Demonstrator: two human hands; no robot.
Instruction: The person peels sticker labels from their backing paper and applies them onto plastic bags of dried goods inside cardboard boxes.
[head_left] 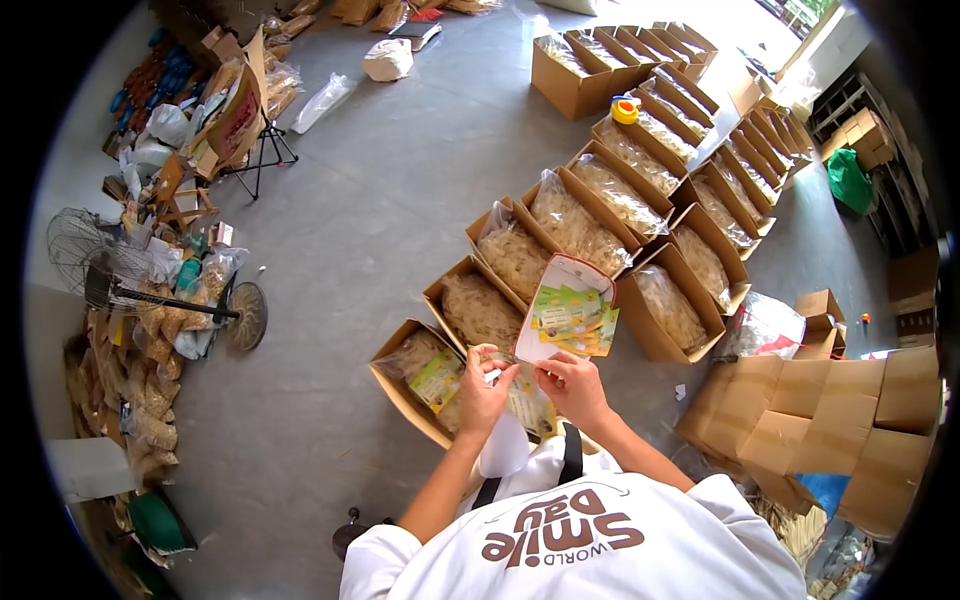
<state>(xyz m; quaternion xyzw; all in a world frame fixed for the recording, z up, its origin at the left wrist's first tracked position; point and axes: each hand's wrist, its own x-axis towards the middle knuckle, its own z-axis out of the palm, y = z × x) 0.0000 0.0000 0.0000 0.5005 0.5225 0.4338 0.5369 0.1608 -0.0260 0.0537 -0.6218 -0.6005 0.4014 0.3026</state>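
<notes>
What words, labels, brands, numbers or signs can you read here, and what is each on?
"WORLD Smile Day": on the white T-shirt.
Too small to read: print on the green-and-yellow cards in the white tray and the green card in the nearest carton.
Too blurred: red marking on the upper-left cardboard box.

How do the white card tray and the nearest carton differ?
The card tray is white inside, red-rimmed; the carton is brown. The tray looks smaller than the carton. The tray shows only cards; the carton also has bagged tan contents. Both are open, with green-yellow cards.
</notes>
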